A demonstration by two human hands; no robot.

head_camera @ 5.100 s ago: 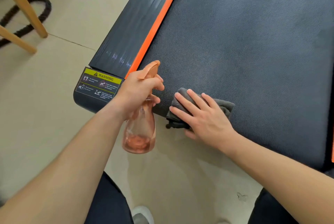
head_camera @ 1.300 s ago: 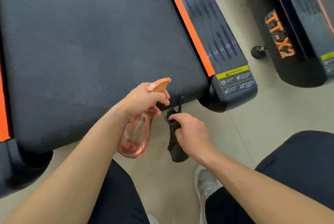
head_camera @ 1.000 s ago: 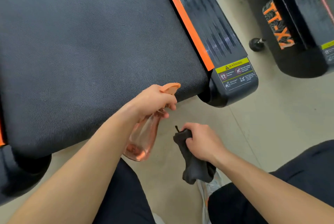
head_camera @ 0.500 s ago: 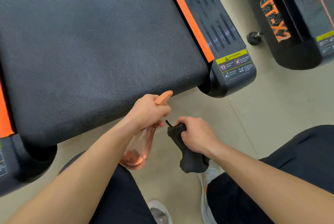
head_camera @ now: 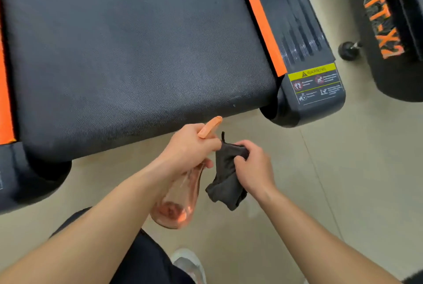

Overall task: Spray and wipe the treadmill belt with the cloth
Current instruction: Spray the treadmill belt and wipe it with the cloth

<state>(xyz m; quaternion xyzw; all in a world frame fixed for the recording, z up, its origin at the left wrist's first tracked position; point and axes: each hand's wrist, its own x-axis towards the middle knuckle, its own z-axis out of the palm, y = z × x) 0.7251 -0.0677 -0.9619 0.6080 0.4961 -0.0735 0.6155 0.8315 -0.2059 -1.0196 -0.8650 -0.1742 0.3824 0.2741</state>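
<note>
Hovering at treadmill belt (head_camera: 128,54) edge.
Left hand (head_camera: 192,144) is gripping spray bottle (head_camera: 178,201); right hand (head_camera: 254,169), at its 3 o'clock, is clutching cloth (head_camera: 225,183).

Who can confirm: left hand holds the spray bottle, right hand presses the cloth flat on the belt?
Wrong on the cloth. The head view shows the right hand gripping it bunched up, hanging over the floor, off the belt. The left hand does hold the spray bottle.
</note>
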